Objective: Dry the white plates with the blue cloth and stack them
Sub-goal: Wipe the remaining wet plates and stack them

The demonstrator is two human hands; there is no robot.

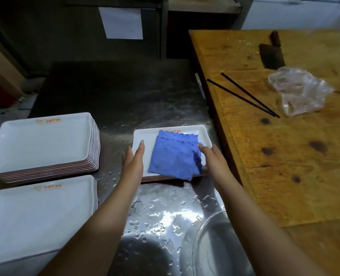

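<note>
Two stacks of white plates sit at my 9 o'clock, far stack (41, 144) and near stack (39, 218); whether either is already dried I cannot tell. One plate (145, 136) lies at 12 o'clock on the wet steel counter (165, 216), the blue cloth (175, 156) folded on it. My left hand (133, 162) rests straight-fingered on its left rim, my right hand (211, 158) touches the cloth's right edge, fingers extended, gripping nothing; this plate remains to be wiped and stacked, I judge.

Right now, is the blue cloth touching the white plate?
Touching. The head view shows the blue cloth lying flat on the white plate, covering most of its middle, with its near corner hanging over the plate's front edge.
</note>
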